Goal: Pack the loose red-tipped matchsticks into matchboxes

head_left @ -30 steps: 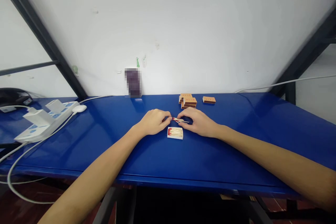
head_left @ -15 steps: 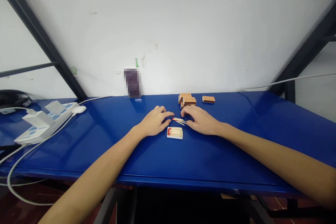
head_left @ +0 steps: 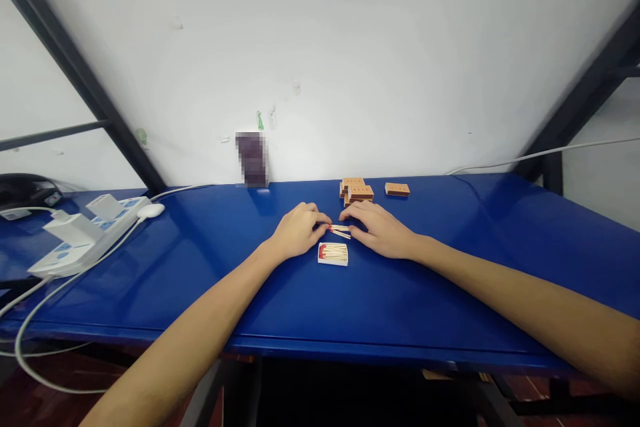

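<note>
A small bunch of loose red-headed matches (head_left: pixel 341 229) lies on the blue tabletop between my two hands. My left hand (head_left: pixel 300 230) is at the red-head end, thumb and forefinger tips drawn close together on the matches. At the plain ends my right hand (head_left: pixel 377 230) rests with its thumb against the sticks. Its forefinger is stretched out above them, apart from the thumb. Just nearer to me sits an open white matchbox tray (head_left: pixel 334 263), filled with more matches (head_left: pixel 334 252), their heads to the left.
Several stacked orange matchboxes (head_left: pixel 357 191) stand behind my right hand, with a single matchbox (head_left: pixel 397 189) to their right. A white power strip (head_left: pixel 90 240) with plugs and cables lies at left. A blurred dark upright object (head_left: pixel 253 159) leans at the wall (head_left: pixel 380 67).
My right hand has shifted slightly left, its thumb pushing along the match ends. The loose matches lie closer together. My left thumb and forefinger have drawn nearer each other at the heads.
</note>
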The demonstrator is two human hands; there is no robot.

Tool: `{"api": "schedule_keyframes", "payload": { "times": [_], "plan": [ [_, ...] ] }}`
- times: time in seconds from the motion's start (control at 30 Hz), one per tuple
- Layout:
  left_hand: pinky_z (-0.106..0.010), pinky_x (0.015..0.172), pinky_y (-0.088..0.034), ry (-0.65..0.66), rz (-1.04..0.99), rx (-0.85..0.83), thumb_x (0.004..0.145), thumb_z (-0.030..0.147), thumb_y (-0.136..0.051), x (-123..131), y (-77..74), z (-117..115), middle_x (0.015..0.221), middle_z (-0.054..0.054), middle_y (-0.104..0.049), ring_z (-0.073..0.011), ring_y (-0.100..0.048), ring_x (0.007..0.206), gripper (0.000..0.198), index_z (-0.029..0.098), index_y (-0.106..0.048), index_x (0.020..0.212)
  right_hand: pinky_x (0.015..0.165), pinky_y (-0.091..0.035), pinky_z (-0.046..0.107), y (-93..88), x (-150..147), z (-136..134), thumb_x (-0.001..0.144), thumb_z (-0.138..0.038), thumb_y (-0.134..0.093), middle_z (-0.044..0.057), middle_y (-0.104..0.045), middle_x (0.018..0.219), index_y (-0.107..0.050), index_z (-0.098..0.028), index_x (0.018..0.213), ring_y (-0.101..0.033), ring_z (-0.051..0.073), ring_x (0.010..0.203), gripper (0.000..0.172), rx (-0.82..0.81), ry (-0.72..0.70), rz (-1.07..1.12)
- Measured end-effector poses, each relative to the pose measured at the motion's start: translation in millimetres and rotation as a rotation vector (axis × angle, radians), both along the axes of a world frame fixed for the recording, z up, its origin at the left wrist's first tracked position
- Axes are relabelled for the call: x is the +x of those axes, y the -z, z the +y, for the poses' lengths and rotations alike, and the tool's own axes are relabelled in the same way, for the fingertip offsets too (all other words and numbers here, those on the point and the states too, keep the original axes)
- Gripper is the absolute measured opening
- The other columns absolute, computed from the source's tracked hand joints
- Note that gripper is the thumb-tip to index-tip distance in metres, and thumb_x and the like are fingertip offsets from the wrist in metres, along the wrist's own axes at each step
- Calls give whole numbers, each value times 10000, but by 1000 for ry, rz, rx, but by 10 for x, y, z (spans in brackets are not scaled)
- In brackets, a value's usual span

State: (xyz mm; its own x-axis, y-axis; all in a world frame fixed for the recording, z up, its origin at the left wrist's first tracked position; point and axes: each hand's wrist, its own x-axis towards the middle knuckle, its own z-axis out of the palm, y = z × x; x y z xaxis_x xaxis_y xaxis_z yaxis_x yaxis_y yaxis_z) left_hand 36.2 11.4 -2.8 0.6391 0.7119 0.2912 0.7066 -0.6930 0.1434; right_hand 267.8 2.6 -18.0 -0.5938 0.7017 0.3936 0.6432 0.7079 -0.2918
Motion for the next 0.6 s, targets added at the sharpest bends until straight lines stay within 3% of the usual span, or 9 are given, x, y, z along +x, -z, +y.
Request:
{"api": "schedule_keyframes", "payload": {
  "times": [0.2, 0.6],
  "plan": [
    [-325, 802, -456, -4, 6, 1, 978, 292, -474, 7, -11, -25, 983, -62, -637, -200, -548, 891, 277, 240, -734, 1056, 903, -447, 456, 23, 1, 17, 813, -89, -423, 86, -645, 1066, -592, -212, 1032, -571, 262, 1020, 302, 24, 38, 21],
    [-349, 875, -455, 51, 38, 6, 998, 234, -417, -36, 11, -14, 1001, -67, -572, -202, -526, 911, 321, 224, -663, 1203, 907, -444, 485, -20, -18, -25, 921, -201, -425, 111, -606, 1197, -578, -229, 1170, -551, 286, 1127, 293, -7, 50, -33]
  ]
}}
